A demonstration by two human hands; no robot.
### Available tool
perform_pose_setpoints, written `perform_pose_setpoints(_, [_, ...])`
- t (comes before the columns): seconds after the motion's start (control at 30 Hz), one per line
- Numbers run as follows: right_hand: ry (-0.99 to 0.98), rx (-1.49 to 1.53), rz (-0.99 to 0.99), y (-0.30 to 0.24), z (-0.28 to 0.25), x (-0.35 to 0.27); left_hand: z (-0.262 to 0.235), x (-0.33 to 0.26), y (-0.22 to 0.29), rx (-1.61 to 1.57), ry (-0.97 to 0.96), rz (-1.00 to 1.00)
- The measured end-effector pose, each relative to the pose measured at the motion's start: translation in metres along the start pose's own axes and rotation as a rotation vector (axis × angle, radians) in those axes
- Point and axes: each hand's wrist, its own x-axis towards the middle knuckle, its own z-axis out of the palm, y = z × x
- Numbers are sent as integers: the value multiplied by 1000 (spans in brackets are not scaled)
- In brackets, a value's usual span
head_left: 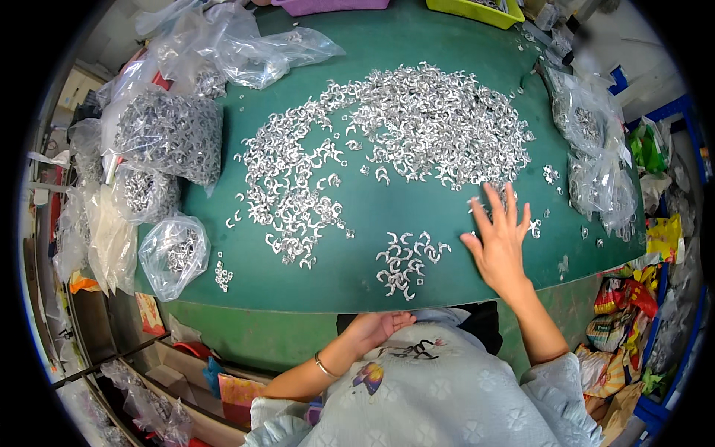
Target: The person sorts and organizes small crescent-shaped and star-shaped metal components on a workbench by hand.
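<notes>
My right hand (500, 246) reaches over the green table with its fingers spread. Its fingertips touch the near right edge of a big pile of small silver crescent-shaped metal pieces (447, 119). Nothing can be made out in its grip. Palm up, my left hand (381, 328) rests at the table's front edge by my body, its fingers loosely bent and nothing seen in them. Between the hands lies a small group of the same crescent pieces (406, 261). A looser spread of them (287, 186) curves down the left of the big pile.
Clear plastic bags full of metal parts (167, 134) crowd the table's left side. More filled bags (596, 164) line the right edge. At the far edge stand a purple tray (328, 6) and a yellow-green tray (477, 10). Tiny parts (223, 276) lie near a small open bag (175, 257).
</notes>
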Motion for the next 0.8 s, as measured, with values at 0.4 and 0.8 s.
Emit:
perform_pose_setpoints(0.4, [-68,38,-20,-17,-3,-7,-3,-2,0,67,27,12])
perform_pose_setpoints(0.8, [-112,99,-177,-24,-8,3,7,-6,2,140,25,40])
